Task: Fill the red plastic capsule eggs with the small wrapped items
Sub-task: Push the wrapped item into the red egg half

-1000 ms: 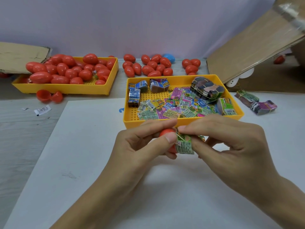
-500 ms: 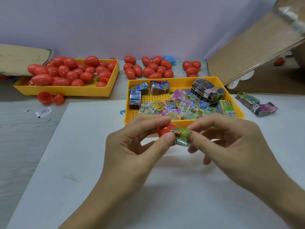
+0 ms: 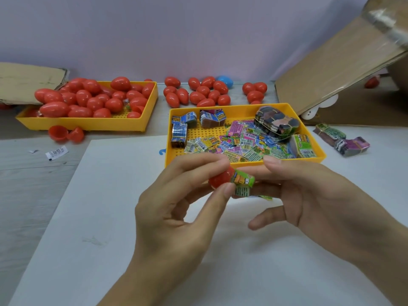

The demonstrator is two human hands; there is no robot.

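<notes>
1. Since the earlier frames, the green wrapped item has turned from hanging flat below the fingers to lying crosswise against the mouth of the red capsule half, and the right thumb has swung down and away from it.
2. The red capsule half is held above the white sheet, just in front of the near wall of the yellow tray of wrapped items; its open end faces right, and the green wrapped item touches that end, partly rolled, with a printed flap hanging below.
3. The left hand pinches the capsule half between the thumb tip underneath and the curled index finger on top; the thumb tip also touches the item.
4. The right hand presses the item from the right with its extended fingers held together; the thumb is spread apart below and touches nothing. How far the item sits inside the half cannot be told.
5. Behind, at left, a second yellow tray holds a heap of closed red eggs; two open red halves lie just in front of it.
6. More red eggs and one blue egg lie loose by the wall; a cardboard flap leans at right.
</notes>
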